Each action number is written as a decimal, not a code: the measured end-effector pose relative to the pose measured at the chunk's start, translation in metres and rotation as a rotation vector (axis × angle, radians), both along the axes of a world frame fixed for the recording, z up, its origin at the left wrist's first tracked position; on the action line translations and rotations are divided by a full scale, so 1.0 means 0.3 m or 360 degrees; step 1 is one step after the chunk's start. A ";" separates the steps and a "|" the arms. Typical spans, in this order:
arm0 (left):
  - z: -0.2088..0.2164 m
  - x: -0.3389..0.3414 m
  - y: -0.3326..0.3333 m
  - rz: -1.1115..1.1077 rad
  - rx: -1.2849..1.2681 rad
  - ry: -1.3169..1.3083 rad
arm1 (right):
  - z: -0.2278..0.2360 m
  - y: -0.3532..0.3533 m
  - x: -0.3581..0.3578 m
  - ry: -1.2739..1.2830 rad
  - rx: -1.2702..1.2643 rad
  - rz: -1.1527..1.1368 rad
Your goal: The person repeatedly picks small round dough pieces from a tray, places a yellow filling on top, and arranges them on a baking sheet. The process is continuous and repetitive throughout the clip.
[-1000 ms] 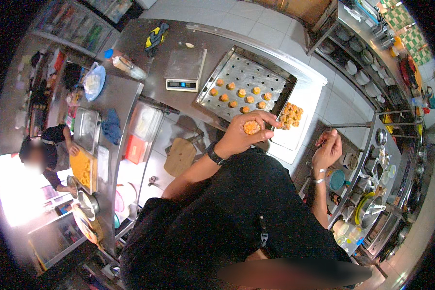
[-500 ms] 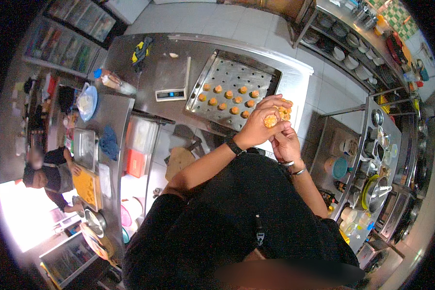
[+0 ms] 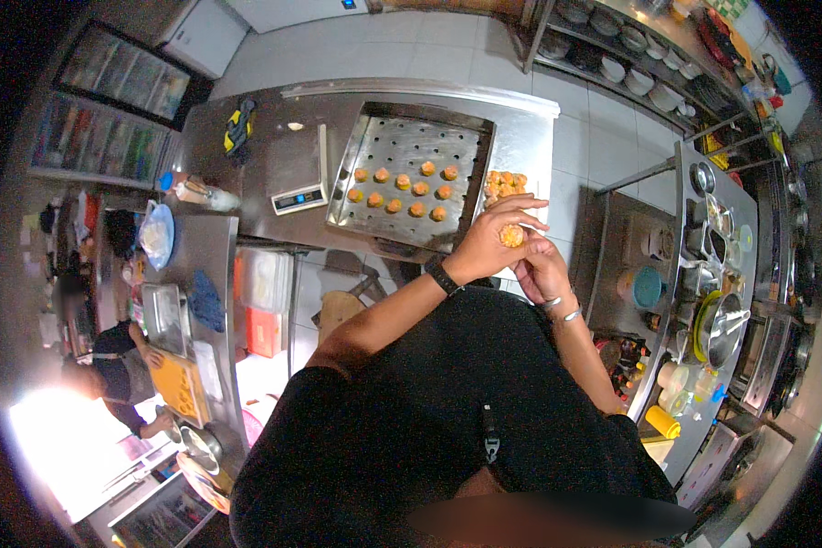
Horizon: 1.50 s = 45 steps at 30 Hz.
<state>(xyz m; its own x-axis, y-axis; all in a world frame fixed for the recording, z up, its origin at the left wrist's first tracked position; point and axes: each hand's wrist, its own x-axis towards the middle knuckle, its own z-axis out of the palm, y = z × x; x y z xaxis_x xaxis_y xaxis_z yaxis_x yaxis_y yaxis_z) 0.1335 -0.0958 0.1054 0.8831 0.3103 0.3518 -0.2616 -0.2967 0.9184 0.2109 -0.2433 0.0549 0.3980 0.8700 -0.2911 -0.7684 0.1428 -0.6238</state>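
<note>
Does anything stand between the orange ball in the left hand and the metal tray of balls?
No separate object visibly does. The orange ball sits in the left hand. In this view, only that hand itself and the raised right wall of the metal tray lie between the ball and the tray's perforated floor.

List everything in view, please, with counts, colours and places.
Tray: one, silver, on worktop
Tray balls: twelve, orange, in tray
Heaped balls: several, orange, right of tray
Scale: one, pale, left of tray
Bottle: one, blue-capped, left of scale
Cloth: one, blue, left side
Co-worker: one, dark clothes, far left
Bowls: several, mostly white, upper right
Cookware: uncountable, mixed colours, right
Held ball: one, orange, in left hand
Left hand: one, bare, centre
Right hand: one, bare, beside it
</note>
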 end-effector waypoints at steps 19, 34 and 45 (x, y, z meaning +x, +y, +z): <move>-0.057 0.081 -0.142 0.0040 -0.0483 0.0063 | -0.005 -0.102 0.152 0.0044 0.0104 0.0246; -0.046 0.124 -0.130 0.0175 -0.0673 0.0021 | 0.058 -0.051 0.151 0.0132 -0.0030 0.0044; -0.026 0.106 -0.123 0.0032 -0.0438 0.0079 | 0.041 -0.070 0.143 0.0107 0.0137 0.0151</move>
<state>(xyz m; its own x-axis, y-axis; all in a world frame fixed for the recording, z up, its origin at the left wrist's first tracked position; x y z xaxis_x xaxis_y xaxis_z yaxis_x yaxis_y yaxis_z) 0.1651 -0.1327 0.0977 0.8898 0.4059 0.2086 -0.2111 -0.0393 0.9767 0.2537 -0.2643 0.0673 0.2948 0.9257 -0.2369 -0.8208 0.1184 -0.5587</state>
